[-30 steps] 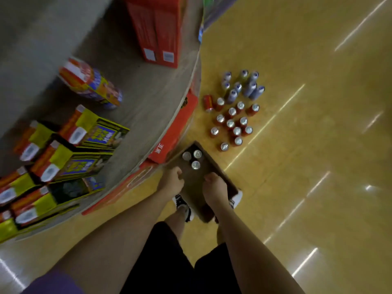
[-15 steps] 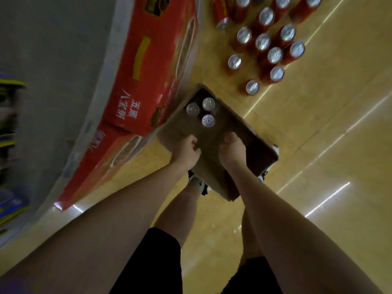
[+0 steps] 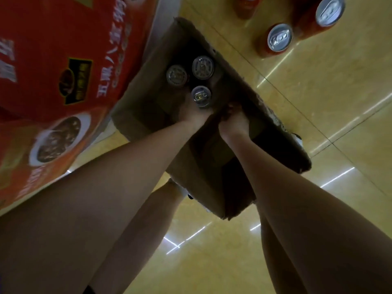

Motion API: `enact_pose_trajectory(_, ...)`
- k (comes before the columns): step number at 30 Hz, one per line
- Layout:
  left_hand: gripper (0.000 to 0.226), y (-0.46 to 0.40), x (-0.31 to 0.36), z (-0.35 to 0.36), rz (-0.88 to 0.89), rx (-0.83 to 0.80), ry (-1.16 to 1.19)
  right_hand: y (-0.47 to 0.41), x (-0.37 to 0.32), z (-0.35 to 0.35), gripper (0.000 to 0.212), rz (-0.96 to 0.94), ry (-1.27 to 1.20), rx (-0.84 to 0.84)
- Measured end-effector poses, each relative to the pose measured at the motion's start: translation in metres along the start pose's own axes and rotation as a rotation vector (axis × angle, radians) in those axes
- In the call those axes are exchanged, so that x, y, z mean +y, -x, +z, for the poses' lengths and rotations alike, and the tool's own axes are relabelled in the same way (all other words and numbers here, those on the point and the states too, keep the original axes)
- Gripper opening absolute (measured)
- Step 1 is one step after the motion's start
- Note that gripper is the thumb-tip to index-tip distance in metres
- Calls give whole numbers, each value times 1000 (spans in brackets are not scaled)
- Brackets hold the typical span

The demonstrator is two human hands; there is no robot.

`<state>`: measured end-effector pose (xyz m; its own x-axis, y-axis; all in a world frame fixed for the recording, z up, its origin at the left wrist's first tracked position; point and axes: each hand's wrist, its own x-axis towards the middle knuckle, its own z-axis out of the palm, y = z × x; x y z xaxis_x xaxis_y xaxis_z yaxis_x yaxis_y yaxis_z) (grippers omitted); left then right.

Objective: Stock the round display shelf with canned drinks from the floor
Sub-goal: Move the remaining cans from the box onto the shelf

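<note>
On the red carton (image 3: 70, 66) at upper left we read white Chinese characters, upside down, 五 among them, the rest too blurred; a dark gold-edged logo, illegible; we find no readable print elsewhere

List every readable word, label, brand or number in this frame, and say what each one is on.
"五" and "八": the only characters legible among the white print on the red carton; it appears upside down and the rest is blurred.
Dark emblem on that carton: unreadable.
Can tops in the cardboard box: embossing unreadable.
Red cans on the floor: no label text legible.
</note>
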<state>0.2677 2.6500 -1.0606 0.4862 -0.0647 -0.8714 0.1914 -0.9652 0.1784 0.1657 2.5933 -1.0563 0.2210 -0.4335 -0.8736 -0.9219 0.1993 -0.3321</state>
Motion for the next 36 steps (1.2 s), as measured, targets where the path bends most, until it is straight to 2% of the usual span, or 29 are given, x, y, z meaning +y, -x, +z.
enact_pose_trajectory(2,19,-14,10,9,-25,35,136,-10,5,1,48,-8,3,-9)
enact_pose_trajectory(3,15,-20,13,11,-27,66,179,-12,6,1,48,-16,2,-10)
enact_pose_trajectory(8,29,-18,20,8,-46,100,214,-1,5,-6,43,-63,28,-28)
enact_pose_trajectory(12,28,18,15,-8,-62,65,125,27,-1,-15,41,-68,35,-55)
enact_pose_trajectory(14,58,42,12,-20,-35,43,115,45,-9,-23,41,-72,30,-61)
enact_pose_trajectory(16,69,67,11,-35,-34,18,122,67,-21,-35,38,-97,42,-71)
enact_pose_trajectory(22,59,134,19,-87,11,-74,53,138,-64,-77,30,-176,73,-26)
enact_pose_trajectory(26,53,188,39,-127,104,-131,63,197,-103,-110,30,-260,75,-22)
enact_pose_trajectory(33,52,292,76,-204,226,-121,54,303,-157,-160,26,-331,55,38)
enact_pose_trajectory(36,49,349,88,-239,327,-88,-8,353,-172,-180,22,-418,75,3)
